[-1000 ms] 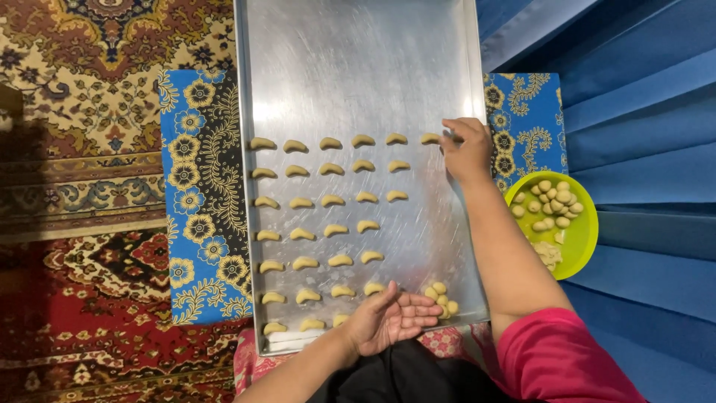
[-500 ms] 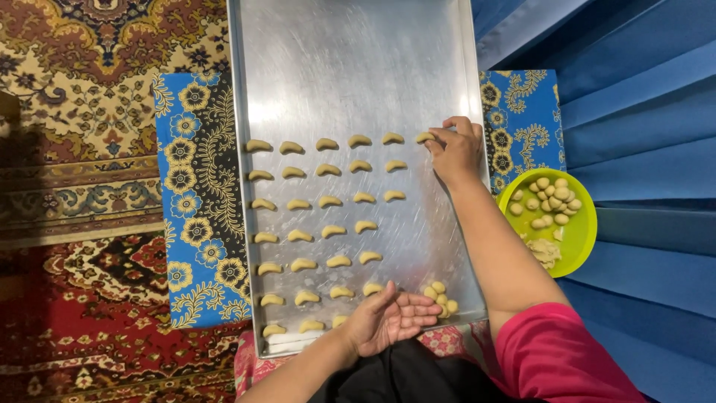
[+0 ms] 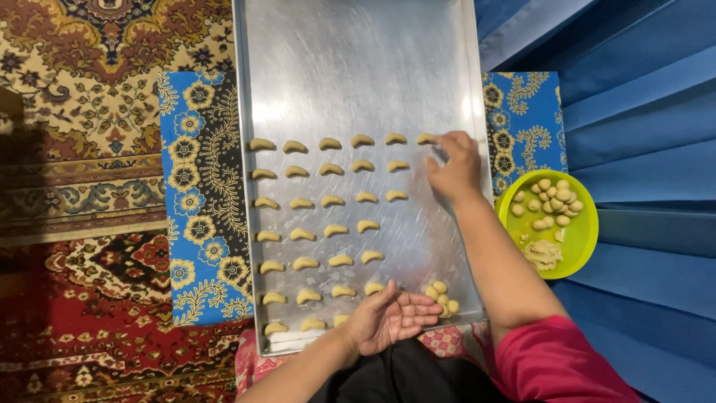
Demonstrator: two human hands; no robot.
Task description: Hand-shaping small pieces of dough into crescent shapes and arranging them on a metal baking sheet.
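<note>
A large metal baking tray (image 3: 358, 67) lies on a blue flowered cloth (image 3: 201, 201). Rows of small crescent-shaped dough pieces (image 3: 328, 201) cover its near half. My right hand (image 3: 451, 168) is at the far right end of the top row, fingers touching a crescent (image 3: 425, 139) there. My left hand (image 3: 391, 317) rests palm up at the tray's near edge, fingers slightly curled, holding nothing. A few small dough balls (image 3: 440, 297) sit on the tray just beside its fingertips.
A lime-green plate (image 3: 578, 239) with dough balls and a lump of dough stands right of the tray. Blue fabric folds fill the right side. A red and cream patterned carpet (image 3: 89, 149) lies to the left.
My right hand has stayed at the top row's right end, pressing down the last crescent. My left hand has not moved.
</note>
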